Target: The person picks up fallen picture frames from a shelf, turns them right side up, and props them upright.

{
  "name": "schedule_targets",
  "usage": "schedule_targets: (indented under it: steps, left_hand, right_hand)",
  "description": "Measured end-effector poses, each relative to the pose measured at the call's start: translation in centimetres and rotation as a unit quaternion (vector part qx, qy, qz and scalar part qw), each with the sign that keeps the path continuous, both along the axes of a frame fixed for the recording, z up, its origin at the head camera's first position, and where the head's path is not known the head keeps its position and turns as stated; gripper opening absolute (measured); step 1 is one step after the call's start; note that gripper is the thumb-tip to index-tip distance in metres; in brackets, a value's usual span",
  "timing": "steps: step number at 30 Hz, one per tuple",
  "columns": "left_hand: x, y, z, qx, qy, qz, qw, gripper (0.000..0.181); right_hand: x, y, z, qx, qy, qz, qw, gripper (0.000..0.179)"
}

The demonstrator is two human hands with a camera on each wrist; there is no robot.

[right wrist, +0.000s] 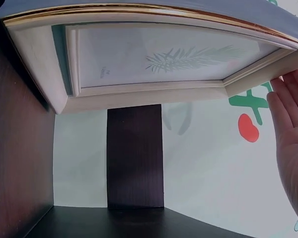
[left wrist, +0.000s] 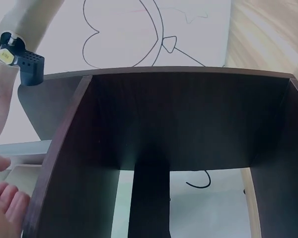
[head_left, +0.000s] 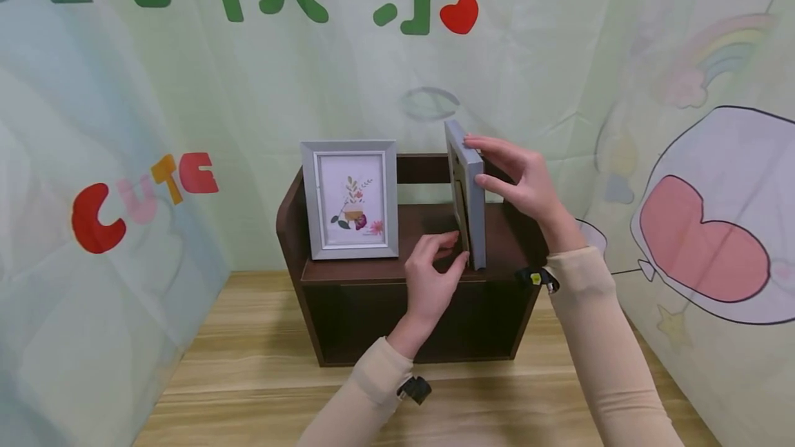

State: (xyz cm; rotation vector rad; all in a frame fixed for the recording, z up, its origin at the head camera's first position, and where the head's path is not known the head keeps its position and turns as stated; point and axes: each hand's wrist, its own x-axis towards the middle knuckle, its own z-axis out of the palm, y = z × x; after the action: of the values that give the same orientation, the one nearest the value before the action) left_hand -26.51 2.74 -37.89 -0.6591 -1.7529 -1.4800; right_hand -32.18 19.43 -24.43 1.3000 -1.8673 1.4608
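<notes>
A dark brown wooden shelf unit (head_left: 348, 271) stands on a light wood floor (head_left: 248, 350) before a curtain printed with green characters, a red heart (head_left: 459, 14) and the word CUTE. On its top board, a grey picture frame (head_left: 470, 192) stands upright and edge-on to the head camera, right of a second frame (head_left: 351, 199) that faces forward with a pressed-flower print. The person's right hand (head_left: 524, 181) lies behind the edge-on frame, fingers straight and close together, tips touching its top corner and back edge. The left hand (head_left: 431, 274) is in front of it and lower, fingers curled, thumb and fingertips pinching the frame's bottom corner near the shelf's front edge
</notes>
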Motion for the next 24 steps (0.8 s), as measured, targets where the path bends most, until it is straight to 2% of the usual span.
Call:
schedule_targets:
  steps: [3,7,11,18,24]
  left_hand:
    - [-0.2,0.0,0.0,-0.01,-0.01,0.035,0.9993,0.027]
    - [-0.4,0.2,-0.2,-0.031,-0.013,0.06,0.9976,0.028]
    - [-0.5,0.5,-0.1,-0.042,-0.015,0.073,0.9964,0.027]
    - [-0.2,0.8,0.3,-0.06,-0.047,0.087,0.9932,0.023]
    - [-0.2,0.8,0.3,-0.042,-0.042,0.09,0.9942,0.016]
  right_hand:
    - [0.0,0.0,-0.1,-0.002,0.004,0.001,1.0,0.044]
    - [0.0,-0.1,-0.1,-0.001,0.001,-0.002,1.0,0.045]
    - [0.2,-0.2,-0.1,-0.008,-0.004,-0.006,0.9999,0.046]
    - [1.2,-0.6,0.5,-0.002,0.001,-0.01,0.9999,0.046]
    - [0.5,-0.3,0.1,-0.008,-0.003,-0.009,0.9999,0.047]
